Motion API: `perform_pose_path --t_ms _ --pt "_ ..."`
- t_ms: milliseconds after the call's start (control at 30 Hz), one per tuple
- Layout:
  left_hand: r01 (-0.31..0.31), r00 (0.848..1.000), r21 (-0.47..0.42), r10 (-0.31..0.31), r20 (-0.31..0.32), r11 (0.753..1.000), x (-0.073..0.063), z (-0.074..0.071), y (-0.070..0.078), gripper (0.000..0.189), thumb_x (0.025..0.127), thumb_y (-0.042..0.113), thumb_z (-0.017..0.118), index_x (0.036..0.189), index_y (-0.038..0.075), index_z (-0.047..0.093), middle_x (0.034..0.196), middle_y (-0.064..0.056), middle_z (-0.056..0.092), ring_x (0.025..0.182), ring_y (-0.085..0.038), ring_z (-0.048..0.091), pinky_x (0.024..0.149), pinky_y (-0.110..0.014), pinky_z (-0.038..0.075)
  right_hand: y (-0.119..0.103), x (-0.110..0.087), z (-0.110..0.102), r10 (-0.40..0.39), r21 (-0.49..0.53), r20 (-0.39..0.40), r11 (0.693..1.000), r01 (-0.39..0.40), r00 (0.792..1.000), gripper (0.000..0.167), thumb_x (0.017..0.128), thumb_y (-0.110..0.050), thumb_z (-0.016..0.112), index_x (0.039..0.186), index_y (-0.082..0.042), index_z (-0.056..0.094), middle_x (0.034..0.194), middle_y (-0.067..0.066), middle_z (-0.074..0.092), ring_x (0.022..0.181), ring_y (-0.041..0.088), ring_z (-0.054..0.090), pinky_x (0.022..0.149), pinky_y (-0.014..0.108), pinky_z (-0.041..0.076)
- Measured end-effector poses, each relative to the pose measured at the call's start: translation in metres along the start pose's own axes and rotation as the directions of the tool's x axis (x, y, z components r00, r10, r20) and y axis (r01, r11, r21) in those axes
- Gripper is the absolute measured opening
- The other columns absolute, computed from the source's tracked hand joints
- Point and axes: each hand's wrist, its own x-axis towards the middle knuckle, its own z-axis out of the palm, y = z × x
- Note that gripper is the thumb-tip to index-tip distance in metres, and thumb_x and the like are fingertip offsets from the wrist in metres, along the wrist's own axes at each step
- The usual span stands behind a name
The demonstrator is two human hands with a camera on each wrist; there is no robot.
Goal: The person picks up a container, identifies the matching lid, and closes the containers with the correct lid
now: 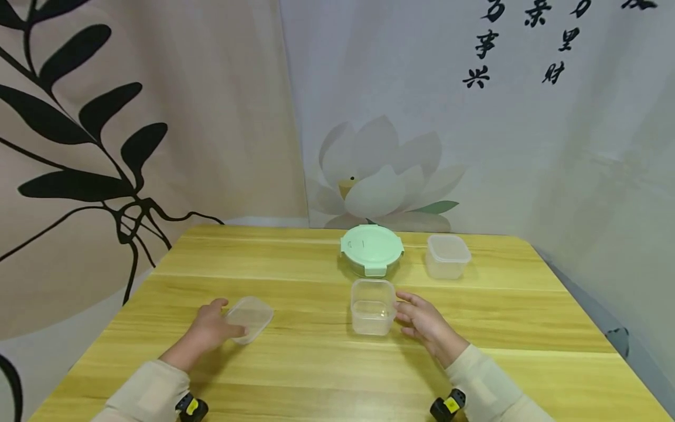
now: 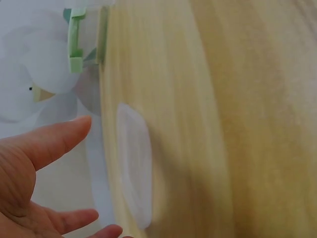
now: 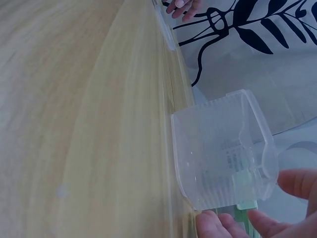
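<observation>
A translucent rounded lid (image 1: 252,319) lies flat on the left part of the table. My left hand (image 1: 211,325) is beside it, fingers spread; in the left wrist view a gap shows between that hand (image 2: 20,173) and the lid (image 2: 134,163). Near the middle stands a clear plastic food container (image 1: 372,322) with its top uncovered. On its right side is my right hand (image 1: 426,325), the fingers parted and loosely bent. In the right wrist view the fingertips are close to the container (image 3: 213,153); whether they touch it I cannot tell.
Behind the uncovered container sits a round container with a mint-green clip lid (image 1: 371,246). A second small translucent box (image 1: 448,258), lidded, stands to its right. The wooden table (image 1: 295,381) ends at a hanging printed cloth (image 1: 237,146).
</observation>
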Motion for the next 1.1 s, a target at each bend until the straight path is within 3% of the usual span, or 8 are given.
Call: perform_pose_path --t_ms 367,633,800,1100 --pt "-0.038 0.999 0.006 0.038 -0.037 0.999 -0.007 0.006 0.001 0.088 0.077 0.019 0.079 0.136 -0.021 0.028 0.128 -0.044 0.035 0.112 -0.053 0.044 0.092 -0.063 0.041 0.001 0.0 -0.001 -0.004 -0.025 0.016 1.0 0.004 1.0 0.052 0.1 -0.022 0.047 0.145 0.001 0.035 0.139 0.028 0.045 0.126 0.042 0.046 0.095 0.05 0.045" --pt "-0.015 0.999 -0.016 0.014 -0.031 1.0 -0.01 0.01 -0.002 0.086 0.079 0.019 0.078 0.136 -0.022 0.027 0.13 -0.045 0.036 0.116 -0.056 0.04 0.094 -0.066 0.038 0.002 0.0 -0.002 -0.001 -0.024 0.04 1.0 0.002 0.999 0.05 0.1 -0.02 0.044 0.145 0.001 0.036 0.142 0.027 0.042 0.127 0.042 0.044 0.094 0.048 0.046" --pt "-0.019 0.999 -0.037 0.018 -0.045 0.999 -0.008 0.012 -0.005 0.083 0.078 0.017 0.078 0.135 -0.021 0.031 0.128 -0.042 0.043 0.114 -0.054 0.045 0.092 -0.064 0.041 0.001 0.0 -0.003 0.002 -0.027 0.051 1.0 0.0 0.999 0.051 0.1 -0.02 0.043 0.145 0.002 0.034 0.144 0.029 0.038 0.129 0.044 0.041 0.097 0.051 0.044" --pt "-0.038 0.998 0.013 0.038 -0.046 0.999 -0.007 0.017 -0.008 0.078 0.08 0.011 0.077 0.134 -0.022 0.032 0.13 -0.041 0.043 0.116 -0.054 0.045 0.095 -0.062 0.041 0.001 0.0 -0.002 0.001 -0.032 0.053 0.999 0.001 0.999 0.052 0.1 -0.022 0.044 0.145 0.002 0.034 0.144 0.029 0.038 0.128 0.043 0.042 0.098 0.052 0.044"
